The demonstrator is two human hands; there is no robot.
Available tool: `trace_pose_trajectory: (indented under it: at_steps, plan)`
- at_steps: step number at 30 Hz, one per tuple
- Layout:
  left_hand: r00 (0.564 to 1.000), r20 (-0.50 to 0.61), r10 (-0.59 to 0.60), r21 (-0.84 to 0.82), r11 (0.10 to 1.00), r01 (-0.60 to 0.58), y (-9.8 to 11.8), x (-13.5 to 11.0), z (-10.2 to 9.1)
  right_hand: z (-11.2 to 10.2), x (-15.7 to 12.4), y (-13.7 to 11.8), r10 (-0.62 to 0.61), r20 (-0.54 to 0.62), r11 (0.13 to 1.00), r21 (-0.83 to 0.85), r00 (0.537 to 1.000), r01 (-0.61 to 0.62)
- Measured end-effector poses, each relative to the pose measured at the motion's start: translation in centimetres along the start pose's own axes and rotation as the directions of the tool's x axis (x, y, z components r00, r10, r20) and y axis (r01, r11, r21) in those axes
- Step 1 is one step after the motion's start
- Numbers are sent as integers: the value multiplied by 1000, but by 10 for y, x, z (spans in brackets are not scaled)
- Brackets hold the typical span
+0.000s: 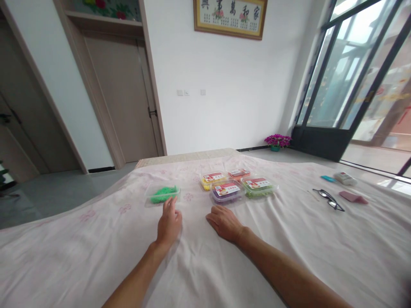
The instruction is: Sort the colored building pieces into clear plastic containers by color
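My left hand reaches to the near right edge of a clear plastic box holding a green stringy material. Its fingers are stretched forward, and the fingertips appear to touch the box or lie just beside it. My right hand rests on the cloth with fingers curled in and nothing visible in them. Just beyond it is a lidded clear box with purple contents. Close around that stand similar labelled boxes with yellow, orange-red and green contents.
A pale floral cloth covers the broad surface. To the right lie glasses, a pink cloth, a blue item and a small white pack. Purple flowers stand on the floor by the glass door.
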State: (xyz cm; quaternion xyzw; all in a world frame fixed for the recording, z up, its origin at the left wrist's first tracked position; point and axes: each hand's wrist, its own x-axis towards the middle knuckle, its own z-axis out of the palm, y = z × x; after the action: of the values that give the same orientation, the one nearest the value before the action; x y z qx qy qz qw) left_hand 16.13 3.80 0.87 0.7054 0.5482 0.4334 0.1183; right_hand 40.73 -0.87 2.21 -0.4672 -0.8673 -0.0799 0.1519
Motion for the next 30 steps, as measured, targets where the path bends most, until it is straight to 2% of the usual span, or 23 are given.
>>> trace_pose_trajectory:
  at_steps: [3, 6, 9, 15, 23, 27, 30]
  plan:
    - [998, 65, -12, 150, 989, 2, -6, 34, 10, -3, 0, 3, 25, -16, 999, 27, 1000, -24]
    - [995, 90, -33, 193, 981, 15, -9, 61, 15, -4, -1, 4, 35, -32, 999, 36, 999, -34]
    - [994, 102, -43, 217, 976, 20, -11, 75, 17, -3, -2, 4, 38, -47, 999, 37, 998, -37]
    - [997, 78, 21, 173, 984, -34, -13, 70, 20, -3, -1, 5, 41, -42, 998, 50, 998, -39]
    - [984, 92, 150, -45, 988, -147, -10, 53, 19, -5, 1, 5, 40, -35, 997, 69, 999, -37]
    - [992, 69, 104, -178, 980, -91, -5, 56, 23, -2, 0, 7, 43, -30, 996, 85, 999, -40]
    - [994, 98, 48, -282, 959, -18, -4, 63, 24, -1, 1, 9, 44, -18, 995, 88, 999, -42]
